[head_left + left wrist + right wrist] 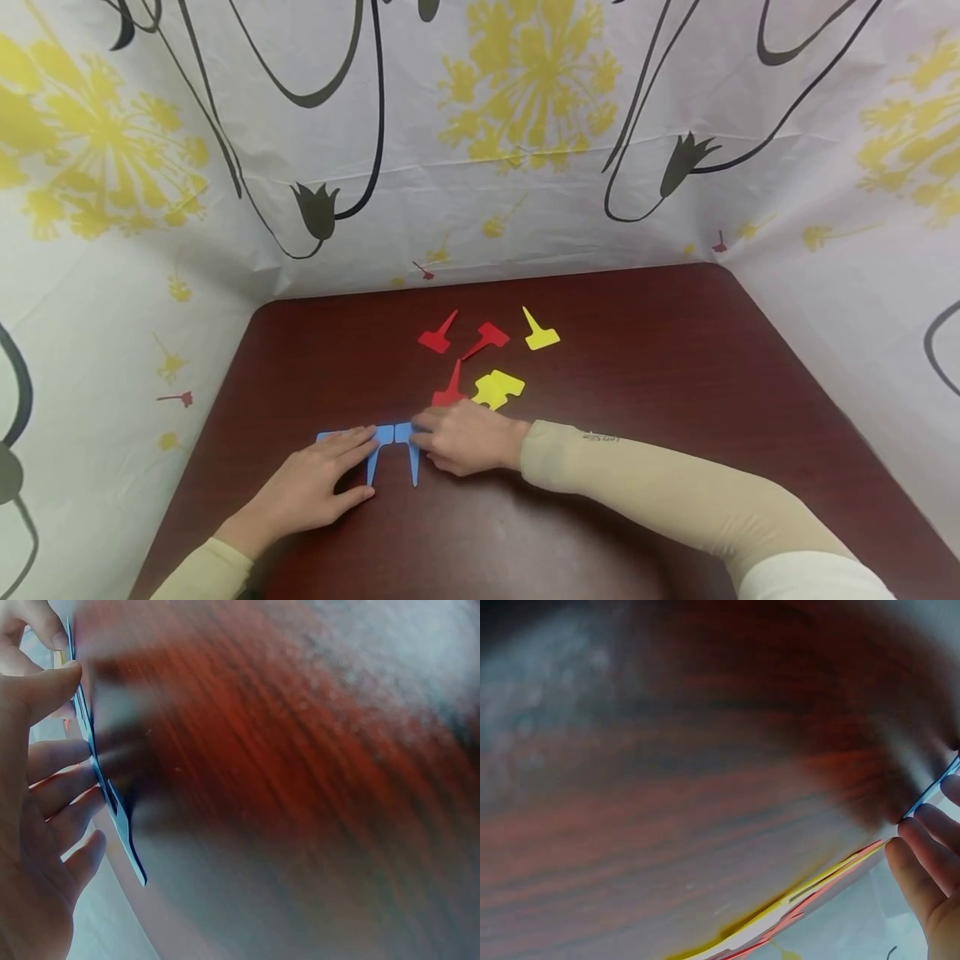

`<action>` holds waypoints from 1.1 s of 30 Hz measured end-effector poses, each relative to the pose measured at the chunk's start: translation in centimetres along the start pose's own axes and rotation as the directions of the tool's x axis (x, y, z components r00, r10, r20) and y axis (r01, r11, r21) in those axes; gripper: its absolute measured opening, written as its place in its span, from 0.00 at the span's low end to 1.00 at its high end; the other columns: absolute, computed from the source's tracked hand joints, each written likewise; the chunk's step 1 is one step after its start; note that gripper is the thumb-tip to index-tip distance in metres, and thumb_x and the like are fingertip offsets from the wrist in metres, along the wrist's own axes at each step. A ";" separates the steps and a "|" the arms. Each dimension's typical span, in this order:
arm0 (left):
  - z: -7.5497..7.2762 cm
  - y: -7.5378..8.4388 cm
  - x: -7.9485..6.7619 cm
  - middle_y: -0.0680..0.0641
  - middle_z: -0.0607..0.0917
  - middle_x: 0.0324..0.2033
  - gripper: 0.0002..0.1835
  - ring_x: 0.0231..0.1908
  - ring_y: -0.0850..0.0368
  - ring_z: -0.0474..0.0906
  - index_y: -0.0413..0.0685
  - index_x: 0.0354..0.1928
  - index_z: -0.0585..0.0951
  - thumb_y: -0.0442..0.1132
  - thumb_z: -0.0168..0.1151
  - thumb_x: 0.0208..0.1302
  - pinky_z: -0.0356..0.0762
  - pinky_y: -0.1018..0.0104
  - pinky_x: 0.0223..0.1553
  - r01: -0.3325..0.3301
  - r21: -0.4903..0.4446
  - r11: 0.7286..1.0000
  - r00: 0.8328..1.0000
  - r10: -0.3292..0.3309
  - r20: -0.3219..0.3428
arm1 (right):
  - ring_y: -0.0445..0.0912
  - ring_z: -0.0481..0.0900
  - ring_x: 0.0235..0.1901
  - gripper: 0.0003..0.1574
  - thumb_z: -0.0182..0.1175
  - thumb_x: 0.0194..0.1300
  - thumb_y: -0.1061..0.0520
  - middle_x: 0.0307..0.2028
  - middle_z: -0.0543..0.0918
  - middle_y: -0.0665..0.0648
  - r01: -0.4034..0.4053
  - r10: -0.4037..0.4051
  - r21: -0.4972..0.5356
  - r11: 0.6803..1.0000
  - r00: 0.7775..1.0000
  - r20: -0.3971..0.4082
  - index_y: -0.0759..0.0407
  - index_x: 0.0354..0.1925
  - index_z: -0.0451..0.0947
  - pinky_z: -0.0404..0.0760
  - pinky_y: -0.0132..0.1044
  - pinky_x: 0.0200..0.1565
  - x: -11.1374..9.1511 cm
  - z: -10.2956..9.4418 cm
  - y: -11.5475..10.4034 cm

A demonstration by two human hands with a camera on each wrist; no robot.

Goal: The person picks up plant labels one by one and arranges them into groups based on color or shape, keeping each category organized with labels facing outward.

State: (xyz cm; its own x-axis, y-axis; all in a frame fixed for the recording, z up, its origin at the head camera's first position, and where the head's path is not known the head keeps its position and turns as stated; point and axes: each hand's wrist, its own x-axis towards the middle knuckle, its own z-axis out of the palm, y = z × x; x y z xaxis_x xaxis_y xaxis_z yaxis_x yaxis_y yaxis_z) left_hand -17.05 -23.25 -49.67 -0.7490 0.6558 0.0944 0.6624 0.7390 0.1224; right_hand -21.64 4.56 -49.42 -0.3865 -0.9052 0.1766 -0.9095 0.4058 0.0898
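Observation:
Blue T-shaped plant labels [385, 435] lie side by side in a row on the table, stems toward me. My left hand [322, 483] rests flat over the left part of the row, fingers outstretched on the labels and partly hiding them. In the left wrist view its fingertips [64, 761] touch the thin blue edge. My right hand [468, 437] touches the right end of the row with its fingertips, beside another blue label [412, 462]. Its fingers [919, 877] look extended in the right wrist view. What lies beneath both palms is hidden.
Beyond my hands lie red plant labels [487, 336], one partly behind my right hand. A yellow label [540, 335] sits farther right, and overlapping yellow labels [498, 387] lie nearer. The dark brown table [637, 350] meets a patterned cloth [480, 217] at its back edge.

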 end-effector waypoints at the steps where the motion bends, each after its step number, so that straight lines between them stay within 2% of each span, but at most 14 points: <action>1: 0.0 0.0 0.0 0.56 0.62 0.65 0.36 0.63 0.59 0.59 0.59 0.64 0.66 0.65 0.54 0.56 0.68 0.52 0.53 -0.001 0.000 1.000 1.000 0.001 -0.002 | 0.41 0.76 0.42 0.25 0.57 0.58 0.46 0.49 0.77 0.52 0.001 -0.001 -0.002 1.000 1.000 0.000 0.50 0.53 0.74 0.78 0.29 0.34 0.0 0.0 0.0; 14: 0.2 0.0 0.0 0.55 0.61 0.65 0.36 0.62 0.58 0.60 0.59 0.65 0.66 0.64 0.54 0.56 0.71 0.53 0.49 -0.022 0.004 1.000 0.999 0.022 -0.034 | 0.40 0.75 0.41 0.28 0.58 0.57 0.45 0.47 0.76 0.51 0.003 -0.003 -0.002 1.000 1.000 -0.015 0.50 0.55 0.72 0.78 0.30 0.36 -0.3 0.1 0.5; 18: 0.2 0.1 0.1 0.55 0.61 0.65 0.35 0.63 0.58 0.59 0.59 0.65 0.66 0.64 0.54 0.56 0.70 0.52 0.51 -0.034 0.006 0.999 0.998 0.034 -0.048 | 0.41 0.75 0.42 0.27 0.58 0.57 0.45 0.48 0.76 0.51 -0.005 0.005 -0.013 1.000 1.000 -0.031 0.51 0.54 0.72 0.79 0.32 0.37 -0.4 0.0 1.1; 25: -0.1 0.1 0.4 0.53 0.62 0.65 0.34 0.63 0.55 0.59 0.58 0.64 0.67 0.62 0.55 0.56 0.66 0.52 0.55 -0.054 0.004 0.999 0.996 0.054 -0.078 | 0.43 0.74 0.47 0.29 0.61 0.54 0.44 0.48 0.77 0.50 -0.039 0.038 -0.016 0.999 0.998 -0.047 0.50 0.54 0.73 0.77 0.35 0.44 -0.7 -0.9 2.7; 33: 0.1 0.9 1.1 0.51 0.61 0.66 0.36 0.64 0.55 0.56 0.55 0.66 0.64 0.61 0.55 0.57 0.60 0.53 0.59 -0.104 -0.027 0.994 0.990 0.100 -0.102 | 0.44 0.72 0.43 0.23 0.61 0.54 0.46 0.43 0.76 0.50 -0.057 0.054 -0.094 0.994 0.998 -0.039 0.51 0.48 0.77 0.78 0.36 0.38 -1.8 -0.8 4.0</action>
State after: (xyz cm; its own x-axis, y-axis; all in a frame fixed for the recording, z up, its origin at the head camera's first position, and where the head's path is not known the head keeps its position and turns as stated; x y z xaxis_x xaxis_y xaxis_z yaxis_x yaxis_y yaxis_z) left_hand -17.22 -21.84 -49.57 -0.6758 0.7074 0.2069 0.7360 0.6626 0.1387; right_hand -24.46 7.93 -48.59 -0.4288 -0.8765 0.2188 -0.8674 0.4671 0.1714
